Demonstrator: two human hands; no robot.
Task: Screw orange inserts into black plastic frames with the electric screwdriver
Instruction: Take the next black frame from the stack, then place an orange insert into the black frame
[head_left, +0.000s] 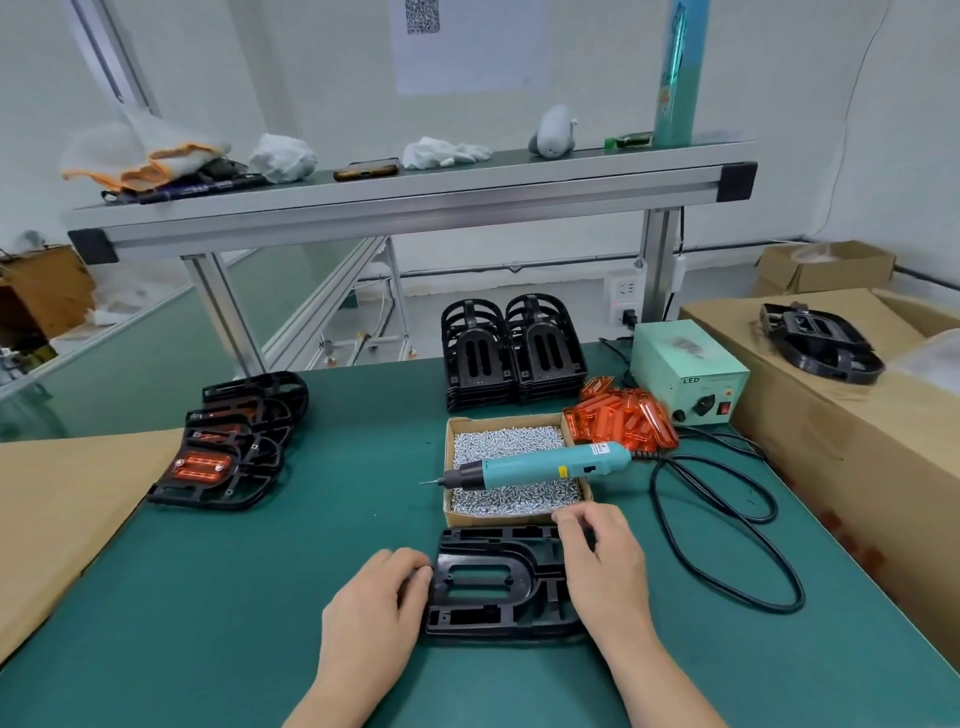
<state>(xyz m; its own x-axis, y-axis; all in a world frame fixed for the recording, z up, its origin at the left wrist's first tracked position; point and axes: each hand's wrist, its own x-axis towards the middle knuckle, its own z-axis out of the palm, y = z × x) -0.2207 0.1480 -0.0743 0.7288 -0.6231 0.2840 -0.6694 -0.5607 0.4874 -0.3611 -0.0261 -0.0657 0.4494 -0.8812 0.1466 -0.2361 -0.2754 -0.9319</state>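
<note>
You are at an assembly bench in a small factory workshop. The green mat (311, 545) on the table shows it, and so does the shelf (415, 202) of aluminium bars above. Parts are kept in quantity: stacks of black frames (511, 358), a heap of orange inserts (623, 415), a cardboard box of screws (511, 447). An electric screwdriver (540, 465) lies across this box, and its cable goes toward a power supply (685, 369). Finished pieces (228, 447) lie in a row at your left, and big cartons (831, 415) stand at your right.
</note>
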